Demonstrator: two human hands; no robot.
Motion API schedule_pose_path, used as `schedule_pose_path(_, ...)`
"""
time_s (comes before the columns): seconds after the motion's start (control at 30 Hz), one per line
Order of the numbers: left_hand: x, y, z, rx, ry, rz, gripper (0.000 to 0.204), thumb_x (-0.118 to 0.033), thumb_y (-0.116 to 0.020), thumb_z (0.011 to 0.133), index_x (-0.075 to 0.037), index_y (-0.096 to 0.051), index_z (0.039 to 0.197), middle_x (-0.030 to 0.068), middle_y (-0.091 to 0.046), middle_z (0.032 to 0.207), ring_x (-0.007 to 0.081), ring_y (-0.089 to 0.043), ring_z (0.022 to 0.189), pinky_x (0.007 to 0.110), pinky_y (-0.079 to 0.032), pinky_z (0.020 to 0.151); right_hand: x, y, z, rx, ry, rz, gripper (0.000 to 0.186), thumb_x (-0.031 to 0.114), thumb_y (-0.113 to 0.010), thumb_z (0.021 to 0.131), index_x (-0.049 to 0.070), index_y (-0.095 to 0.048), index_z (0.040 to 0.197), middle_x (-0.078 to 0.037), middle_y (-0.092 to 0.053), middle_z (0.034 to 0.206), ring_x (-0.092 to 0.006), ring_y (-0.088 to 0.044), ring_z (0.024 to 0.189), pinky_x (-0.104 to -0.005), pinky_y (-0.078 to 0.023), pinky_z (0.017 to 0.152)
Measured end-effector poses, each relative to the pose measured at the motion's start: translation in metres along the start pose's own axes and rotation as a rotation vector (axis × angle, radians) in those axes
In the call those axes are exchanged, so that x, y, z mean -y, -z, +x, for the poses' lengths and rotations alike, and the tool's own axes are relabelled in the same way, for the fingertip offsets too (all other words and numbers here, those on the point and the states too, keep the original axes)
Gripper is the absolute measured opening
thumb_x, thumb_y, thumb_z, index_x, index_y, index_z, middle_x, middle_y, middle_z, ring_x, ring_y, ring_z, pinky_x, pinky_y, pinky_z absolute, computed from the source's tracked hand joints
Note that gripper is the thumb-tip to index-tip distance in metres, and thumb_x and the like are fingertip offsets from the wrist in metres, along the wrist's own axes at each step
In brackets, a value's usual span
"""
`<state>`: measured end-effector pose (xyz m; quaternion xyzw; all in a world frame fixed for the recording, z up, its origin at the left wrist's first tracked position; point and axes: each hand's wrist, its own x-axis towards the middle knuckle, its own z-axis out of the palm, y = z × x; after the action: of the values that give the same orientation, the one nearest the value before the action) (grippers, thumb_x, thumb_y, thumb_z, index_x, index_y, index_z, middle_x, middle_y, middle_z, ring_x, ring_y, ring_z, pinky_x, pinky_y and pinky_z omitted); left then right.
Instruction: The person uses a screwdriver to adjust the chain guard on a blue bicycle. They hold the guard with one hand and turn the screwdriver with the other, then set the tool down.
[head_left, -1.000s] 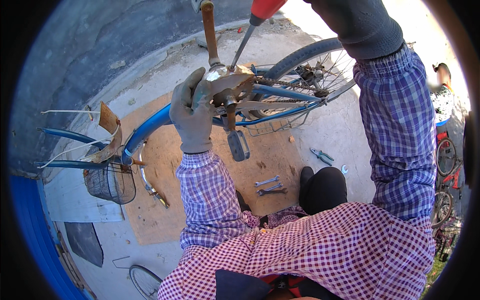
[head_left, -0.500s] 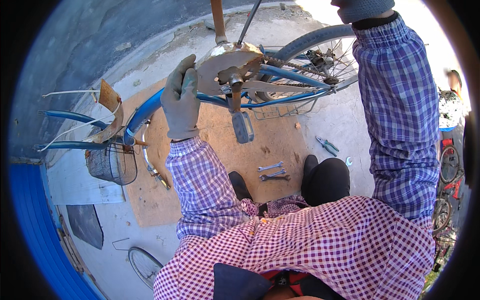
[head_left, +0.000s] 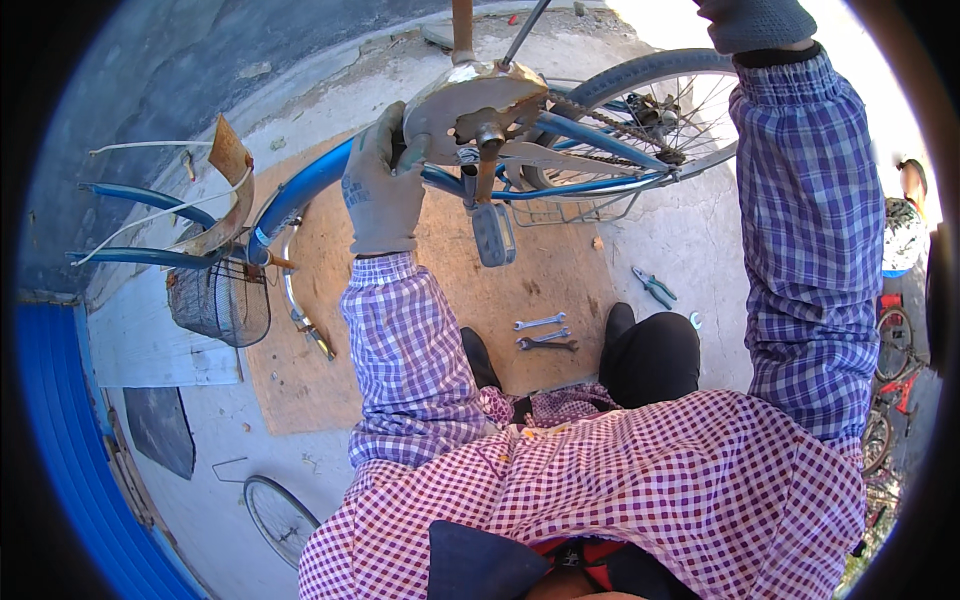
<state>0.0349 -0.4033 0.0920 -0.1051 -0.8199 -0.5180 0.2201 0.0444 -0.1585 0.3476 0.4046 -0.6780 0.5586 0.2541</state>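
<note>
A blue bicycle frame [head_left: 304, 192] lies upside down before me, its rear wheel [head_left: 640, 75] to the right. My left hand [head_left: 383, 190], in a grey glove, closes on the front edge of the worn chain guard [head_left: 440, 115], thumb on the near face. Below the guard hangs a crank with a grey pedal [head_left: 493, 235]. The chain [head_left: 610, 122] runs back to the rear hub. My right hand [head_left: 758, 22], in a dark grey knit glove, is raised at the upper right; its fingers are cut off by the picture's edge. A thin metal rod [head_left: 524, 32] rises behind the guard.
Wrenches [head_left: 540, 322] lie on the brown board [head_left: 420, 300] by my feet. Pliers [head_left: 654, 287] and a small wrench end [head_left: 696, 320] lie on the concrete. A wire basket [head_left: 220, 300] sits by the fork; a loose wheel [head_left: 280, 520] is lower left.
The chain guard, crank and pedal have shifted right and slightly up in the picture, with my left hand still on the guard. My right hand has moved a little to the right.
</note>
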Motion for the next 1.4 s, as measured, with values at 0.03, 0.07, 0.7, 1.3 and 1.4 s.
schedule_pose_path(0.03,0.0,-0.001,-0.002,-0.011,0.032,-0.048,0.04,-0.022,-0.081,0.091,-0.009,-0.072,0.128,0.0117,-0.072,0.114,0.0257,-0.071,0.094,0.039,-0.056,0.086,-0.001,0.001,0.001,-0.007,-0.023,-0.011,0.028,0.022,-0.063,0.106,-0.001,-0.062,0.121,-0.01,-0.066,0.106,-0.0183,-0.068,0.088,-0.0365,-0.063,0.082)
schedule_pose_path(0.07,0.001,-0.003,-0.004,-0.003,0.115,0.014,0.04,-0.023,-0.082,0.09,-0.008,-0.073,0.126,0.0112,-0.073,0.112,0.025,-0.071,0.093,0.039,-0.056,0.085,0.0,0.002,0.003,-0.013,-0.046,-0.021,0.028,0.022,-0.062,0.106,-0.001,-0.062,0.122,-0.01,-0.066,0.106,-0.0183,-0.068,0.088,-0.0365,-0.063,0.082)
schedule_pose_path(0.7,0.026,-0.022,-0.015,0.268,0.375,-0.178,0.037,-0.026,-0.078,0.094,-0.006,-0.073,0.125,0.0117,-0.078,0.111,0.0214,-0.073,0.093,0.036,-0.056,0.078,0.027,-0.004,0.008,0.071,-0.183,-0.053,0.035,0.029,-0.056,0.108,-0.003,-0.063,0.12,-0.013,-0.068,0.104,-0.0231,-0.07,0.092,-0.0394,-0.061,0.088)
schedule_pose_path(1.3,0.023,-0.021,-0.012,0.333,0.336,-0.265,0.037,-0.024,-0.08,0.094,-0.003,-0.072,0.123,0.0061,-0.076,0.102,0.0125,-0.063,0.081,0.031,-0.051,0.07,-0.02,0.026,0.039,0.549,-0.085,0.794,0.048,0.038,-0.038,0.115,0.002,-0.055,0.14,0.008,-0.04,0.072,-0.0094,-0.049,0.066,-0.0324,-0.05,0.07)
schedule_pose_path(1.4,0.027,-0.023,-0.012,0.334,0.324,-0.28,0.036,-0.022,-0.08,0.094,-0.003,-0.072,0.123,0.0054,-0.076,0.103,0.0121,-0.064,0.083,0.031,-0.051,0.072,-0.01,0.016,0.023,0.216,-0.026,0.555,0.045,0.039,-0.043,0.114,0.001,-0.058,0.132,0.007,-0.039,0.07,-0.0089,-0.046,0.062,-0.0303,-0.046,0.063)
